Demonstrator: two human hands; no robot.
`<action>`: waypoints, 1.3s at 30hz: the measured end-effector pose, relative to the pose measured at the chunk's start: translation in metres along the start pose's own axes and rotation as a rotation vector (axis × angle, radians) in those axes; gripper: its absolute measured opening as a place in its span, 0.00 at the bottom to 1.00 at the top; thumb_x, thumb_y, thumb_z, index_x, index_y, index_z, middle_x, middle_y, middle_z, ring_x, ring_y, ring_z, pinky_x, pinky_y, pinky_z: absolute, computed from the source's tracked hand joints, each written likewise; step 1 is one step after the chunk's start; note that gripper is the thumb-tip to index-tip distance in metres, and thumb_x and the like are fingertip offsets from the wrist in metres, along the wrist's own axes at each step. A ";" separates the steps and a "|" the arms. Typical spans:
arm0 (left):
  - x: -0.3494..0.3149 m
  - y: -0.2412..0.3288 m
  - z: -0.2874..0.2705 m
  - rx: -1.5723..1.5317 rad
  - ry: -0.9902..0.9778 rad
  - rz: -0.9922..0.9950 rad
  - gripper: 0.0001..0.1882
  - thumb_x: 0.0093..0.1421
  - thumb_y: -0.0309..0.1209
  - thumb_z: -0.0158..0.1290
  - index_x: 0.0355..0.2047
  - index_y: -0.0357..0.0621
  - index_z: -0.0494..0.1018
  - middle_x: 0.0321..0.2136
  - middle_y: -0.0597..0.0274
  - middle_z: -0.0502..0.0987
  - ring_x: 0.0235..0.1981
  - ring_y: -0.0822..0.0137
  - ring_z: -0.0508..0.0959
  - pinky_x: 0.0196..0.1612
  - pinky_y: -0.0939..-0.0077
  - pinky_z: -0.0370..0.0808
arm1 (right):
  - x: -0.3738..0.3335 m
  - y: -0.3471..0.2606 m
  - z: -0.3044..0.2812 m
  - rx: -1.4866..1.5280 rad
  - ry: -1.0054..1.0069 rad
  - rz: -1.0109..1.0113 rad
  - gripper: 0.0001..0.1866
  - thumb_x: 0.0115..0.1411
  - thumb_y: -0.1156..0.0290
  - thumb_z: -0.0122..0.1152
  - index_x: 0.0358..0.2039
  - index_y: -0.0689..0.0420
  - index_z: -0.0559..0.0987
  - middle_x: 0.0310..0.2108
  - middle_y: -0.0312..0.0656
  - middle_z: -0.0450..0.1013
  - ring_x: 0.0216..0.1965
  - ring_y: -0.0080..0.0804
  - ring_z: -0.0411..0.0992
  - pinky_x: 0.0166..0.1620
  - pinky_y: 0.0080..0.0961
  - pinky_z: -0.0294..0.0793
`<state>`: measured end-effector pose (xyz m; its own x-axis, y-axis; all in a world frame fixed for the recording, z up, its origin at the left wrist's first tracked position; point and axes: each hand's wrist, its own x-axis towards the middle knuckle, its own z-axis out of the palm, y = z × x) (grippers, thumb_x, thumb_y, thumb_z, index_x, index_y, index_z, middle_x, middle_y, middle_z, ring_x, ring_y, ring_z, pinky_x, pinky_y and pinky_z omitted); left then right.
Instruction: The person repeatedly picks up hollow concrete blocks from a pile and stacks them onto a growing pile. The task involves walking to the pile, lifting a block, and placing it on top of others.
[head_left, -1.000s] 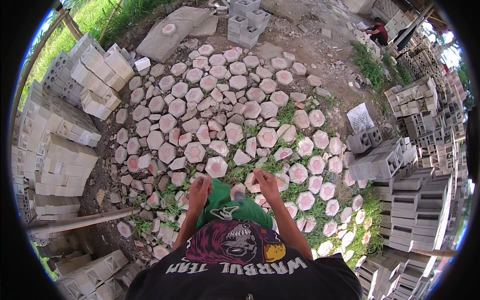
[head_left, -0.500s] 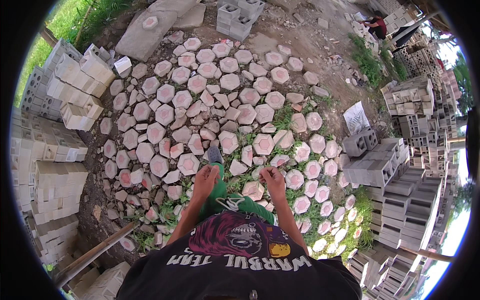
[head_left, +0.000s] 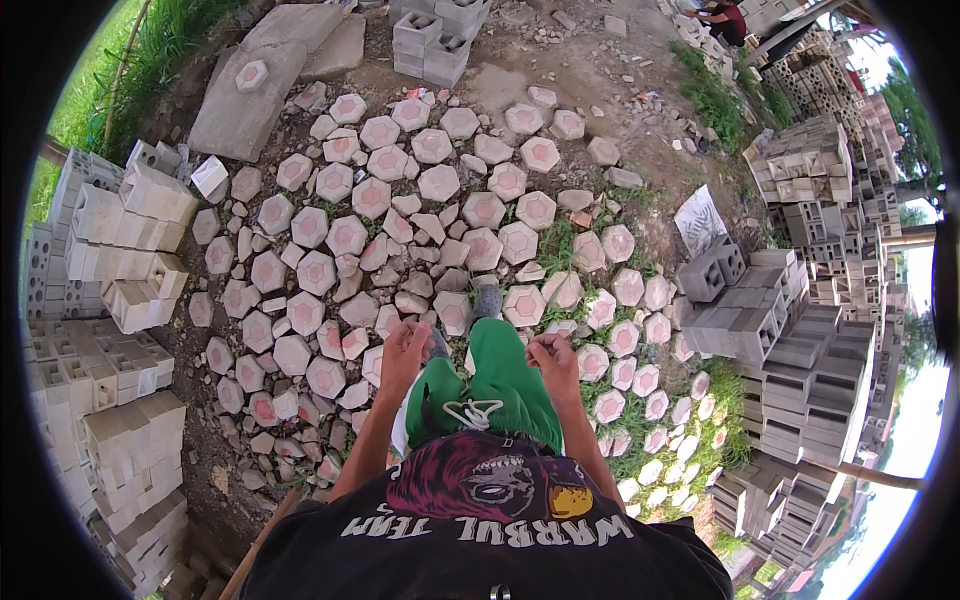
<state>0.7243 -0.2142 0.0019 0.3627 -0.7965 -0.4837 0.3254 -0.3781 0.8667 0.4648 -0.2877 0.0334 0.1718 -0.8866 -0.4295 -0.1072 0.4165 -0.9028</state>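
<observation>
My left hand (head_left: 404, 350) is held in front of my left thigh with its fingers curled in, and nothing shows in it. Level with it, in front of my right thigh, my right hand (head_left: 551, 354) is loosely closed too; I see no object in its fingers. The hands are apart and touch nothing else. Beneath them I stand in green trousers (head_left: 500, 365) among hexagonal concrete pavers (head_left: 452, 313), many with a pinkish centre. My right shoe (head_left: 487, 299) is forward, between pavers and broken pieces.
Hollow concrete blocks are stacked at the left (head_left: 130, 235) and right (head_left: 745, 305). Another block stack (head_left: 435, 45) and a flat slab (head_left: 245, 100) lie ahead. A patterned sheet (head_left: 700, 218) leans near the right blocks. Far right, a person (head_left: 722, 22) in dark red sits low.
My right leg has stepped forward, and the ground and block stacks have shifted in view. Both hands stay raised in front of me with curled fingers.
</observation>
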 end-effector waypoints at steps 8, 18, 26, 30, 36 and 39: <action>0.072 0.048 0.031 0.019 0.006 -0.006 0.13 0.64 0.38 0.48 0.29 0.41 0.71 0.21 0.68 0.73 0.18 0.81 0.65 0.23 0.85 0.63 | 0.114 -0.036 0.020 0.012 -0.097 0.004 0.09 0.61 0.71 0.54 0.38 0.64 0.73 0.31 0.38 0.74 0.31 0.21 0.72 0.35 0.18 0.71; 0.239 0.121 0.112 0.000 0.185 -0.005 0.14 0.64 0.39 0.48 0.30 0.39 0.71 0.21 0.67 0.74 0.19 0.80 0.69 0.24 0.85 0.65 | 0.309 -0.143 0.007 0.093 -0.238 0.021 0.09 0.62 0.69 0.53 0.37 0.62 0.74 0.30 0.36 0.74 0.32 0.19 0.71 0.36 0.18 0.69; 0.313 0.181 0.160 0.053 0.186 0.007 0.15 0.64 0.40 0.49 0.31 0.39 0.72 0.23 0.66 0.74 0.21 0.78 0.71 0.26 0.84 0.66 | 0.405 -0.189 -0.015 0.149 -0.249 0.085 0.09 0.62 0.69 0.53 0.37 0.63 0.74 0.29 0.36 0.73 0.29 0.18 0.69 0.34 0.17 0.69; 0.350 0.197 0.168 0.102 0.189 -0.008 0.14 0.64 0.39 0.49 0.31 0.40 0.72 0.22 0.68 0.74 0.21 0.79 0.70 0.25 0.85 0.66 | 0.441 -0.196 -0.014 0.167 -0.239 0.111 0.10 0.62 0.67 0.54 0.37 0.62 0.74 0.30 0.37 0.74 0.30 0.20 0.70 0.35 0.19 0.70; 0.435 0.226 0.181 0.049 0.082 -0.041 0.15 0.63 0.40 0.50 0.32 0.39 0.72 0.23 0.66 0.75 0.22 0.78 0.72 0.26 0.85 0.66 | 0.504 -0.209 0.000 0.118 -0.170 0.124 0.12 0.61 0.64 0.55 0.37 0.61 0.74 0.30 0.37 0.74 0.30 0.20 0.71 0.35 0.18 0.70; 0.492 0.243 0.175 0.083 0.010 -0.003 0.15 0.63 0.41 0.50 0.33 0.39 0.72 0.24 0.66 0.75 0.23 0.78 0.71 0.27 0.84 0.66 | 0.552 -0.231 0.021 0.098 -0.099 0.133 0.11 0.62 0.64 0.54 0.35 0.59 0.75 0.30 0.37 0.74 0.31 0.22 0.72 0.36 0.21 0.71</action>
<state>0.8288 -0.7807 -0.0037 0.3710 -0.7904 -0.4875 0.2536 -0.4188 0.8720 0.6048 -0.8693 0.0047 0.2581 -0.8001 -0.5414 -0.0400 0.5511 -0.8335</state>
